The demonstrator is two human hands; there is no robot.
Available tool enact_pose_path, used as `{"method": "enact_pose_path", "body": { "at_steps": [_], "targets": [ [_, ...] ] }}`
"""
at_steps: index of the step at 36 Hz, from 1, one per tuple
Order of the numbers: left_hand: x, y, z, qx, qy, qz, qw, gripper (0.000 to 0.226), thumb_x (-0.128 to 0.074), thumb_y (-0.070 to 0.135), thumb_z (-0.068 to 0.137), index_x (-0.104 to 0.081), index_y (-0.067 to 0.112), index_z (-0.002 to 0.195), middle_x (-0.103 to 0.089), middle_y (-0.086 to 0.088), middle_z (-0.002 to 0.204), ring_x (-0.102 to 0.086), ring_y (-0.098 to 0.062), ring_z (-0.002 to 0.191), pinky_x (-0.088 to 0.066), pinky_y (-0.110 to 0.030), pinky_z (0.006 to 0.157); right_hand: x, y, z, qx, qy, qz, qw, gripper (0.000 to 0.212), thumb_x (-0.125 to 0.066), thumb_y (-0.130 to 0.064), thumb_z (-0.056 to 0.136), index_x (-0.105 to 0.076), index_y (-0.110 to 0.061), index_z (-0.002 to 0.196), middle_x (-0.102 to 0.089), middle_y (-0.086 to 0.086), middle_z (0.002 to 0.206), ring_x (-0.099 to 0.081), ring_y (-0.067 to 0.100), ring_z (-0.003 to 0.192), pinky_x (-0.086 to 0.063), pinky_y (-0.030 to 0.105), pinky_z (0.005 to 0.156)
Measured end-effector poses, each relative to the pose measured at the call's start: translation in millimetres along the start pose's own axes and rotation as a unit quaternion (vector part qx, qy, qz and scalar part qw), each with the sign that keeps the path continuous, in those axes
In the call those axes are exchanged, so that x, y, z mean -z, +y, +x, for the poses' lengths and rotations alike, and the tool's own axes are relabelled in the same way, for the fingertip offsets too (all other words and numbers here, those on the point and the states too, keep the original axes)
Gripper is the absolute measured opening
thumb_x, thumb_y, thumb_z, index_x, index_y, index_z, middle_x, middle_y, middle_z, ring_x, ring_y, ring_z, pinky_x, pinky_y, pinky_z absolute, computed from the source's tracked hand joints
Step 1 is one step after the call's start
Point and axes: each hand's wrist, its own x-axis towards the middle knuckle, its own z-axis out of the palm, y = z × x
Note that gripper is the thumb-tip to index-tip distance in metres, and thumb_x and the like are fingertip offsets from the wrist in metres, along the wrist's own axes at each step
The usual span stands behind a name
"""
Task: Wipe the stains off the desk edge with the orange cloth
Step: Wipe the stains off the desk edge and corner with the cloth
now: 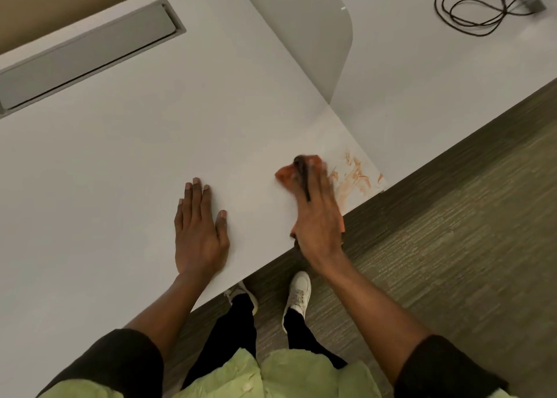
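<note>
Orange-red smeared stains [354, 177] mark the white desk [144, 144] near its right front corner. My right hand [316, 213] presses the orange cloth [286, 173] flat on the desk just left of the stains; its fingers are blurred. Most of the cloth is hidden under the hand, with bits showing at the fingertips and by the desk edge. My left hand [199, 228] lies flat on the desk, fingers spread, holding nothing, about a hand's width left of the right one.
A grey cable-tray lid [90, 53] is set into the desk at the back left. A translucent divider panel [304, 32] stands between this desk and the neighbouring desk, which carries a coiled black cable [479, 8]. Carpet floor [452, 247] and my feet lie below the edge.
</note>
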Motion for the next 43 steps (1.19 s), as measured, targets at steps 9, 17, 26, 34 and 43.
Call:
{"method": "enact_pose_path", "body": {
  "at_steps": [9,17,26,34,43],
  "targets": [
    [-3.0,-0.7,2.9,-0.001,0.004,0.001,1.000,0.068,-0.025,0.045,0.117,-0.012,0.018,0.178,0.001,0.003,0.187,0.009,-0.010,0.172,-0.004,-0.042,0.141,-7.2,-22.8,16.5,0.063,-0.024,-0.003,0.998,0.079,-0.019,-0.006,0.093,0.001,-0.009,0.169,0.006,0.023,0.176,0.006,0.042,0.164,-0.009,0.056,0.133],
    [-2.3,-1.2,1.9,-0.002,0.008,0.000,1.000,0.068,-0.026,0.044,0.116,-0.018,0.015,0.177,-0.003,0.002,0.187,0.007,-0.010,0.173,-0.005,-0.041,0.140,7.6,24.1,6.0,0.080,-0.024,-0.045,0.996,0.096,-0.066,0.002,0.086,-0.016,-0.009,0.168,-0.002,0.022,0.176,0.003,0.044,0.163,-0.014,0.056,0.133],
    [-1.0,0.6,0.7,0.004,-0.001,0.000,1.000,0.068,-0.026,0.044,0.116,-0.016,0.015,0.177,-0.002,0.002,0.187,0.007,-0.011,0.173,-0.006,-0.042,0.141,-7.3,-10.0,0.3,0.113,-0.051,-0.020,0.992,0.074,-0.008,-0.004,0.095,-0.002,-0.005,0.168,-0.001,0.025,0.175,0.001,0.041,0.164,-0.013,0.055,0.133],
    [-0.1,-0.4,1.7,0.001,0.001,0.003,1.000,0.068,-0.025,0.044,0.116,-0.018,0.014,0.177,-0.002,0.002,0.187,0.007,-0.011,0.173,-0.005,-0.041,0.140,34.5,27.2,-12.0,0.092,0.003,-0.040,0.995,0.073,-0.013,0.005,0.098,-0.028,-0.014,0.166,-0.013,0.019,0.176,-0.005,0.035,0.165,-0.017,0.050,0.134],
    [-0.1,2.6,1.3,0.003,-0.004,0.000,1.000,0.068,-0.027,0.042,0.116,-0.017,0.014,0.177,0.001,0.003,0.187,0.009,-0.010,0.172,-0.006,-0.043,0.140,49.6,60.5,49.6,0.021,0.016,-0.010,1.000,0.082,-0.056,0.009,0.089,-0.033,-0.013,0.165,-0.022,0.020,0.174,-0.015,0.037,0.164,-0.019,0.052,0.133]
  ]
}}
